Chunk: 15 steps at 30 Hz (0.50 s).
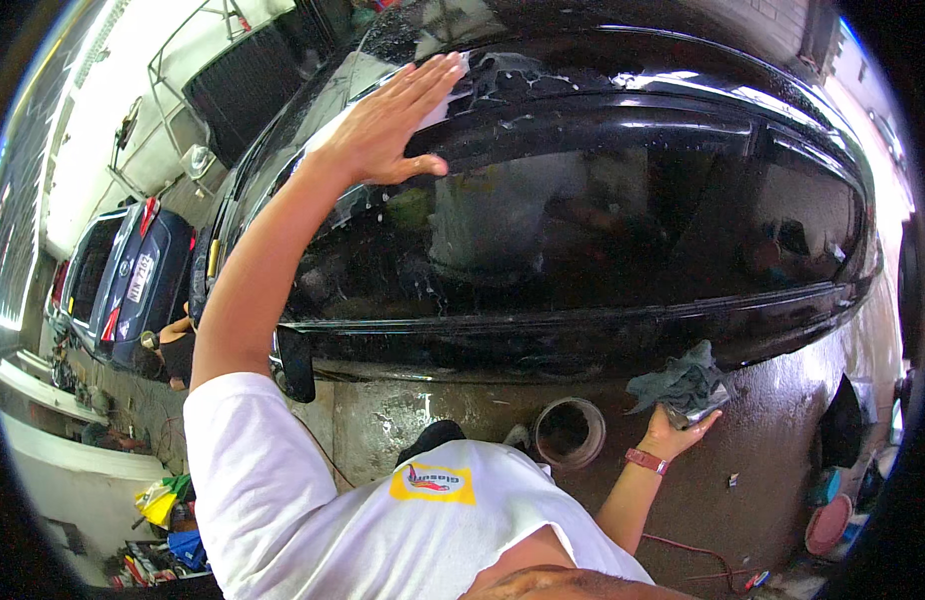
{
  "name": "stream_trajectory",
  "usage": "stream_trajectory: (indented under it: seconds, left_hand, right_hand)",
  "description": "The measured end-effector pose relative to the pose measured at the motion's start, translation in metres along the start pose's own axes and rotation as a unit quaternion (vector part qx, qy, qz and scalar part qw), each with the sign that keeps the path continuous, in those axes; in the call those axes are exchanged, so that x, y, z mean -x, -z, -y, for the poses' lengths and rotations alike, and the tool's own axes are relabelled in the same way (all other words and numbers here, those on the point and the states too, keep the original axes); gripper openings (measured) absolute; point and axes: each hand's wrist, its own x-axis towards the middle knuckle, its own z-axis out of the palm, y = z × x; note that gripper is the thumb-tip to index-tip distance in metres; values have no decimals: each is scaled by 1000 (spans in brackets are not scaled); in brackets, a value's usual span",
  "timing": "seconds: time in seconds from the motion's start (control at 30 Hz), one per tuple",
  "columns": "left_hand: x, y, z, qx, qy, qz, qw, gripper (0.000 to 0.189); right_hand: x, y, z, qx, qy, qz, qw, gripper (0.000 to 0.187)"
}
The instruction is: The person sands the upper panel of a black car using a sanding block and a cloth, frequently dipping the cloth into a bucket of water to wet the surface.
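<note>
Before me stands a black car (620, 217), its roof and side window wet and streaked with whitish suds. My left hand (395, 120) stretches flat over the roof edge, palm down, with the thumb spread from the fingers. I see nothing gripped in it; what lies beneath the palm is hidden. Low on the right, my right hand (676, 435) is turned palm up beside the car's lower side. It holds a damp grey cloth (680, 379) together with a shiny silvery object (699, 407), partly covered by the cloth.
A round bucket (570, 433) stands on the wet floor (447, 412) near my feet. The side mirror (294, 364) juts out at left. Another person (166, 352) is low beside a dark blue car (136, 277). A red hose or cord (695, 551) and pink basin (830, 525) lie right.
</note>
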Motion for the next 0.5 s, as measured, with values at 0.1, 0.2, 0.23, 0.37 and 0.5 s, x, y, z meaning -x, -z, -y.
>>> stream_trajectory:
  seconds: [0.1, 0.2, 0.23, 0.37, 0.5]
  left_hand:
    - [29, 0, 10, 4, 8, 11, 1000, 135]
    - [55, -7, 25, 4, 5, 8, 1000, 137]
    - [64, -8, 29, 4, 3, 7, 1000, 138]
    - [105, -8, 40, 23, 3, 2, 1000, 140]
    - [146, -11, 55, 25, 4, 17, 1000, 141]
  right_hand:
    - [19, 3, -4, 16, 3, -22, 1000, 68]
    - [33, 6, -2, 7, 22, -38, 999, 68]
    - [36, 8, 0, 8, 45, -36, 998, 69]
    - [42, 25, 17, 17, 131, -44, 990, 68]
    - [66, 31, 37, 10, 195, -69, 978, 70]
